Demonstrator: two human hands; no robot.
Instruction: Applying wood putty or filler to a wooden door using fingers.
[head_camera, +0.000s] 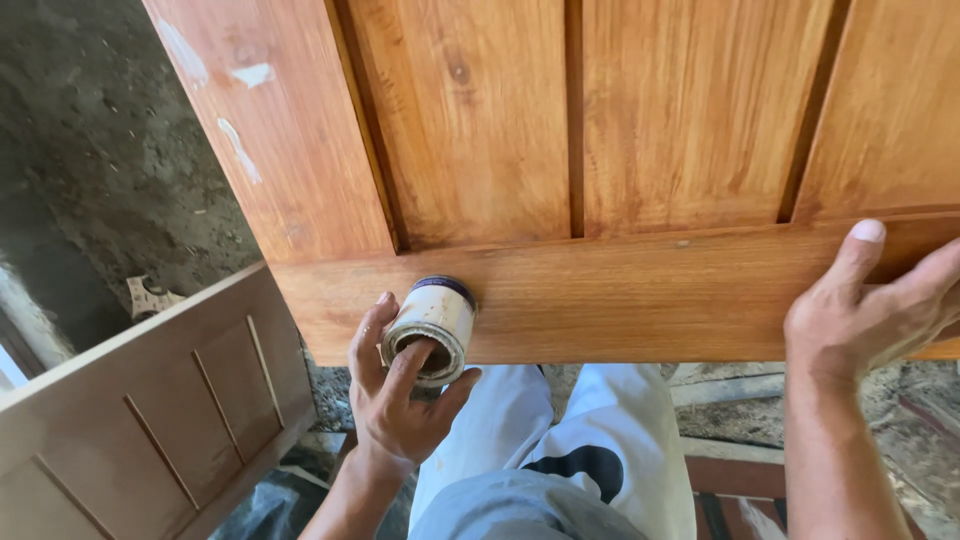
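A varnished wooden door (620, 150) with raised panels lies flat before me, its near rail running across the middle of the view. My left hand (400, 400) grips a small round tin with a pale label (432, 318), holding it on its side against the rail's front edge, one finger hooked into its open end. My right hand (865, 300) rests on the rail at the right, thumb up on the top face, fingers spread along the edge. It holds nothing.
A second, unvarnished brown panelled door (140, 410) leans at the lower left. Dark rough ground (90, 160) shows at the upper left. My legs in white trousers (590, 440) are below the door edge, with planks and rubble on the floor to the right.
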